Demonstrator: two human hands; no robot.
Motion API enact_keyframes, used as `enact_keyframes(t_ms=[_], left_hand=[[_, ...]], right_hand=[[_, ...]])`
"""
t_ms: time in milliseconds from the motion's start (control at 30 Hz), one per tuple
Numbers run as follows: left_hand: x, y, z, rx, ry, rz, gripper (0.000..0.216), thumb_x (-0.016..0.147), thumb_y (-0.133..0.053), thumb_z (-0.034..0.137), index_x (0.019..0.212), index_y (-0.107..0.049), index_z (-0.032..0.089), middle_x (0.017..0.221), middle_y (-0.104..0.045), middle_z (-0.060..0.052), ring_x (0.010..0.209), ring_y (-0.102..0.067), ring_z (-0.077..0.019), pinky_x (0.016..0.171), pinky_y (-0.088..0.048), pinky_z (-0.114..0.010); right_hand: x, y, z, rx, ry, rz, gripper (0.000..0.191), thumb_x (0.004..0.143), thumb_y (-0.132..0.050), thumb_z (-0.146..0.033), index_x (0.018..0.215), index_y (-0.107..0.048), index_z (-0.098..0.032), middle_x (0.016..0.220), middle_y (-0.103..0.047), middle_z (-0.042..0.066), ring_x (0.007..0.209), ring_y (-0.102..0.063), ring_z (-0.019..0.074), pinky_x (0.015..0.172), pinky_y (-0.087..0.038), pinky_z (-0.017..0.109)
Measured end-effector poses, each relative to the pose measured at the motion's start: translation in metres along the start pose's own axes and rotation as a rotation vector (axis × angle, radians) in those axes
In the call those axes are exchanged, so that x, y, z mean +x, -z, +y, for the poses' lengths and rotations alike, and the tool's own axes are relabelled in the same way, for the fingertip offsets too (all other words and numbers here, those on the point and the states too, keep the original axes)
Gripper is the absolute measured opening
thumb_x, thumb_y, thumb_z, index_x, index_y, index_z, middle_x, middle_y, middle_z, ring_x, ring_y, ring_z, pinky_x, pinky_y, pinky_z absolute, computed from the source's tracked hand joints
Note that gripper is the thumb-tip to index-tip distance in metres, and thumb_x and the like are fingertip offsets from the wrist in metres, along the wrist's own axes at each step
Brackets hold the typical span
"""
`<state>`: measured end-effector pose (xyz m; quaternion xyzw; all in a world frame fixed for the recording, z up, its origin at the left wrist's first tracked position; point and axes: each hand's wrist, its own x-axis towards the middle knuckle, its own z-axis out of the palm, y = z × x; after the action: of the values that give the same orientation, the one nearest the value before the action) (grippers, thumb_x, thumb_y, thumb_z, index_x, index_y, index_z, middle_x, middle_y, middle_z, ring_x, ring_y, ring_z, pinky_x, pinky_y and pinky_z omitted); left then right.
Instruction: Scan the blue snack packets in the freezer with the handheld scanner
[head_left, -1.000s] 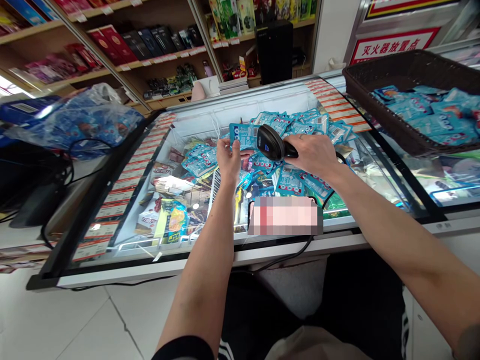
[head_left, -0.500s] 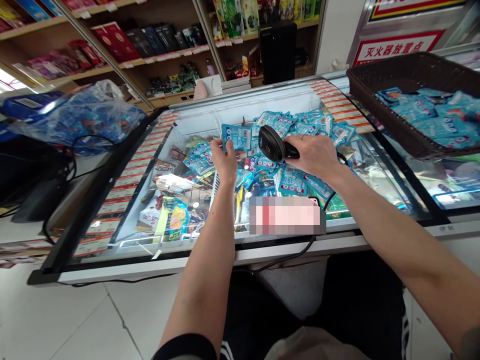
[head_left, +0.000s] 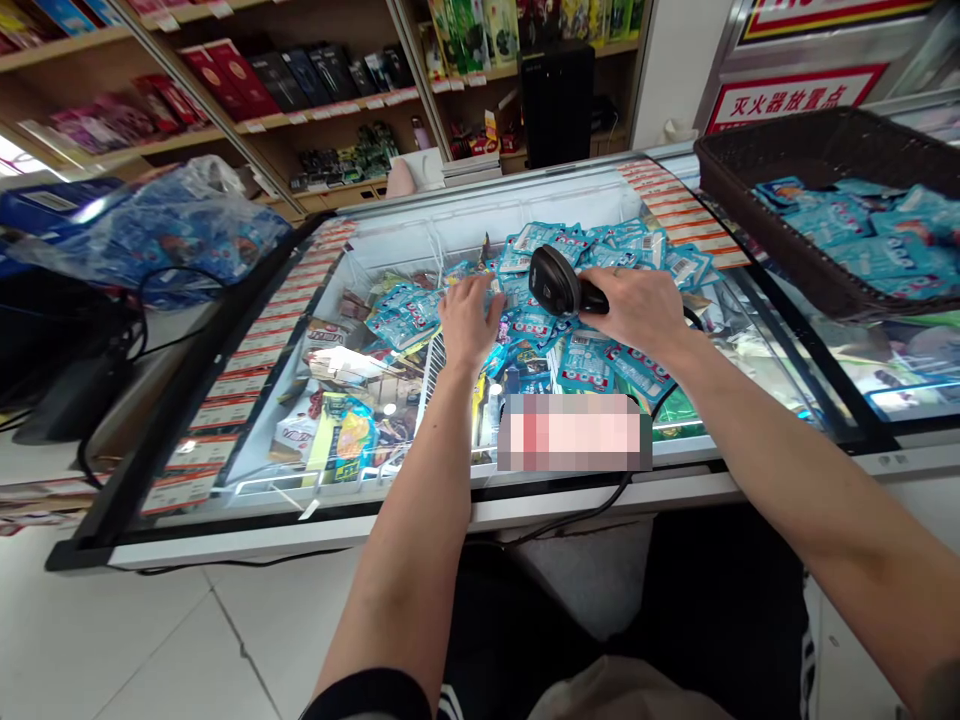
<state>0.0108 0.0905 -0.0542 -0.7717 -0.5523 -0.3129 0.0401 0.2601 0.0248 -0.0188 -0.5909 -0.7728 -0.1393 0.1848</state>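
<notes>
A black barcode scanner (head_left: 555, 282) is in the grip of my right hand (head_left: 637, 308), its head tilted toward the left over the blue packets. My left hand (head_left: 469, 318) reaches out palm down with fingers spread, just left of the scanner. Under and around its fingertips lie flat blue snack packets (head_left: 405, 315); whether a fingertip touches one is hard to see. More blue packets (head_left: 585, 360) are heaped below the scanner and to its right, on the glass top of a chest freezer (head_left: 442, 515).
At the right a dark woven basket (head_left: 780, 230) holds more blue packets. A blurred-out flat object (head_left: 574, 432) lies near the front edge. The scanner's cable (head_left: 592, 515) loops over that edge. A plastic bag of blue packs (head_left: 187, 235) sits at the left, shelves (head_left: 330, 110) behind.
The blue packet that was pinched upright in my left hand is no longer in it; the fingers have spread and moved slightly right. The scanner has shifted a little to the right.
</notes>
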Motion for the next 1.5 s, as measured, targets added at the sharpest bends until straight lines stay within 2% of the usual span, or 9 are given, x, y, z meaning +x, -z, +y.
enact_keyframes(t_ms=[100, 333, 467, 600, 700, 867, 1067, 1267, 1500], left_hand=[[-0.001, -0.004, 0.001, 0.031, -0.097, -0.098, 0.038, 0.098, -0.037, 0.038, 0.123, -0.064, 0.029, 0.128, -0.066, -0.005, 0.124, -0.053, -0.0261, 0.109, -0.033, -0.046], [-0.004, -0.013, -0.005, 0.112, 0.070, 0.058, 0.039, 0.097, -0.036, 0.042, 0.100, -0.071, 0.025, 0.117, -0.069, -0.011, 0.118, -0.057, -0.0321, 0.107, -0.032, -0.058], [-0.004, -0.014, -0.004, 0.064, 0.081, 0.087, 0.037, 0.095, -0.043, 0.046, 0.116, -0.067, 0.027, 0.133, -0.063, -0.010, 0.132, -0.049, -0.0317, 0.118, -0.020, -0.061], [0.000, -0.013, -0.002, -0.023, -0.060, -0.101, 0.047, 0.097, -0.040, 0.045, 0.138, -0.052, 0.028, 0.148, -0.052, -0.007, 0.146, -0.036, -0.0279, 0.122, -0.012, -0.059], [0.002, -0.011, 0.000, -0.056, -0.136, -0.199, 0.043, 0.099, -0.035, 0.044, 0.135, -0.055, 0.028, 0.141, -0.059, -0.007, 0.140, -0.044, -0.0261, 0.122, -0.009, -0.059], [0.002, -0.013, -0.001, -0.082, -0.144, -0.166, 0.036, 0.096, -0.045, 0.045, 0.119, -0.059, 0.021, 0.139, -0.059, -0.012, 0.137, -0.047, -0.0249, 0.123, -0.014, -0.052], [0.002, -0.015, -0.003, -0.100, -0.152, -0.159, 0.041, 0.095, -0.046, 0.047, 0.125, -0.055, 0.022, 0.122, -0.067, -0.010, 0.123, -0.058, -0.0243, 0.121, -0.016, -0.050], [0.004, -0.010, 0.000, -0.014, -0.148, -0.179, 0.050, 0.095, -0.046, 0.048, 0.138, -0.051, 0.023, 0.139, -0.058, -0.013, 0.133, -0.048, -0.0291, 0.113, -0.027, -0.047], [0.005, -0.007, 0.008, 0.035, -0.140, -0.231, 0.045, 0.096, -0.044, 0.049, 0.131, -0.058, 0.025, 0.132, -0.060, -0.012, 0.126, -0.051, -0.0317, 0.110, -0.029, -0.051]], right_hand=[[0.000, -0.001, 0.002, -0.008, 0.001, 0.004, 0.041, 0.087, -0.058, -0.040, 0.123, -0.063, -0.021, 0.101, -0.073, 0.010, 0.086, -0.066, 0.0278, 0.067, -0.033, 0.032], [0.000, 0.001, 0.002, -0.010, -0.023, -0.033, 0.044, 0.087, -0.058, -0.042, 0.124, -0.062, -0.019, 0.101, -0.074, 0.011, 0.087, -0.066, 0.0280, 0.067, -0.034, 0.033], [0.000, 0.001, 0.002, -0.008, -0.025, -0.034, 0.044, 0.087, -0.058, -0.042, 0.124, -0.062, -0.019, 0.101, -0.074, 0.011, 0.086, -0.066, 0.0278, 0.068, -0.035, 0.033], [0.000, 0.001, 0.002, -0.005, -0.014, -0.032, 0.043, 0.088, -0.058, -0.042, 0.124, -0.062, -0.020, 0.102, -0.073, 0.011, 0.086, -0.066, 0.0276, 0.068, -0.035, 0.033], [0.000, 0.000, 0.002, -0.006, -0.001, -0.029, 0.043, 0.087, -0.059, -0.041, 0.124, -0.062, -0.019, 0.102, -0.073, 0.011, 0.086, -0.066, 0.0278, 0.068, -0.035, 0.032], [0.000, 0.000, 0.001, -0.017, -0.009, -0.037, 0.043, 0.087, -0.060, -0.040, 0.124, -0.062, -0.019, 0.101, -0.073, 0.011, 0.085, -0.066, 0.0276, 0.067, -0.035, 0.032], [0.000, 0.001, 0.001, -0.022, -0.013, -0.035, 0.042, 0.086, -0.059, -0.040, 0.124, -0.062, -0.022, 0.102, -0.074, 0.010, 0.087, -0.067, 0.0281, 0.065, -0.034, 0.032], [0.000, 0.001, 0.000, -0.007, -0.024, -0.054, 0.043, 0.087, -0.059, -0.041, 0.125, -0.061, -0.020, 0.104, -0.074, 0.011, 0.087, -0.067, 0.0280, 0.068, -0.036, 0.033], [0.000, 0.000, 0.001, -0.026, -0.019, -0.047, 0.040, 0.088, -0.058, -0.040, 0.124, -0.062, -0.022, 0.102, -0.074, 0.009, 0.086, -0.067, 0.0275, 0.067, -0.034, 0.032]])
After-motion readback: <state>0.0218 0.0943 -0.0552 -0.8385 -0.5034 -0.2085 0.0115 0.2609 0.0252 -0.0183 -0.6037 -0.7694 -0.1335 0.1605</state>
